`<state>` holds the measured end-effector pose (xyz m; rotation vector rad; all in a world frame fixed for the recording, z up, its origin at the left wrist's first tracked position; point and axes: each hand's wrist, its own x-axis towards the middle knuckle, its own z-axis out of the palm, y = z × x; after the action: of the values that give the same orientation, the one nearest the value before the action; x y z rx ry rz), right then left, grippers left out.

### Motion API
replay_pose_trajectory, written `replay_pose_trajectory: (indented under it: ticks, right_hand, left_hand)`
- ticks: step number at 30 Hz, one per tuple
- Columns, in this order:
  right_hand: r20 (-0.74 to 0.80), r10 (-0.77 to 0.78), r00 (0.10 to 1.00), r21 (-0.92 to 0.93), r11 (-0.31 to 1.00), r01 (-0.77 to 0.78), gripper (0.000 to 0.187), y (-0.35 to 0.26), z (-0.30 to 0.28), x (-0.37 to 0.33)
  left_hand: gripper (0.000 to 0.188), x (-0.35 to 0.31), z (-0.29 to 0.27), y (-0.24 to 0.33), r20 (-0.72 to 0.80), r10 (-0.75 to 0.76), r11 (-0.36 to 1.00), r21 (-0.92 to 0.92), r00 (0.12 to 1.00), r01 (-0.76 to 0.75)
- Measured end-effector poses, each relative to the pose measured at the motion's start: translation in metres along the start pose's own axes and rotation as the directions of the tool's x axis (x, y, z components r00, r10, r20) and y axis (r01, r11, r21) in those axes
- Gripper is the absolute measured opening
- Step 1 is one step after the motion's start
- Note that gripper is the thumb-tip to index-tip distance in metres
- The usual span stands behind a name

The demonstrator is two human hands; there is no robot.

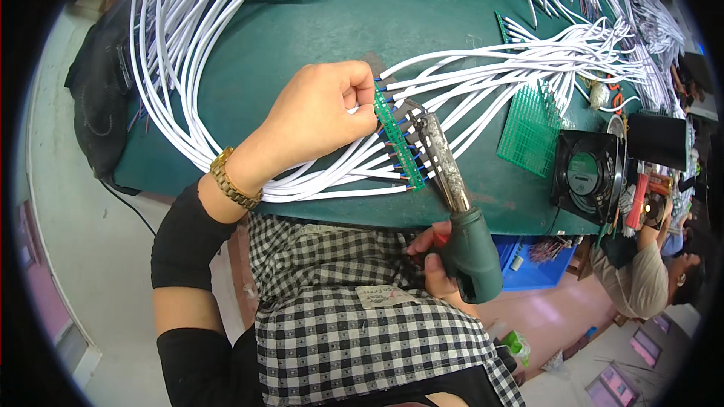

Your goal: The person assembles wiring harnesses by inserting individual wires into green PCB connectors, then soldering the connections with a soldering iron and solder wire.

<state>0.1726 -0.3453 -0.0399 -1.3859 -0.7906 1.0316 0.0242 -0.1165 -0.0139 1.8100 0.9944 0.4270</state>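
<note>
My left hand (324, 109) is closed in a pinch at the upper end of a narrow green circuit board (400, 139). A bit of white cable shows between its thumb and fingers; the fingertips hide the wire's end. White cables (339, 169) with coloured wire ends run to both long sides of the board. Low in front of me, my right hand (437, 264) is wrapped round a dark green soldering gun (473, 256) with a red trigger. Its stained metal barrel slants up and left, and the bent tip lies close to the board's right side.
A green mat covers the table (339, 15). Cable bundles (188, 53) curve at the left and more lie at the far right. To the right stand a green grid board (528, 128) and a black fan (587, 177). A blue bin (539, 264) sits below the edge; another person (633, 271) is beyond.
</note>
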Motion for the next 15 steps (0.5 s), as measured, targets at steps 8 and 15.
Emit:
replay_pose_trajectory:
  ticks: [8,15]
  right_hand:
    - [0.255,-0.094,0.962,-0.327,0.928,0.177,0.033,0.014,-0.019,0.005]
    - [0.130,-0.177,0.976,-0.076,0.979,0.187,0.036,0.020,-0.009,0.000]
  left_hand:
    - [0.007,-0.001,-0.001,0.000,-0.009,-0.007,1.000,0.010,1.000,0.007]
    - [0.005,-0.004,0.001,-0.002,-0.042,0.088,0.993,0.082,0.995,-0.085]
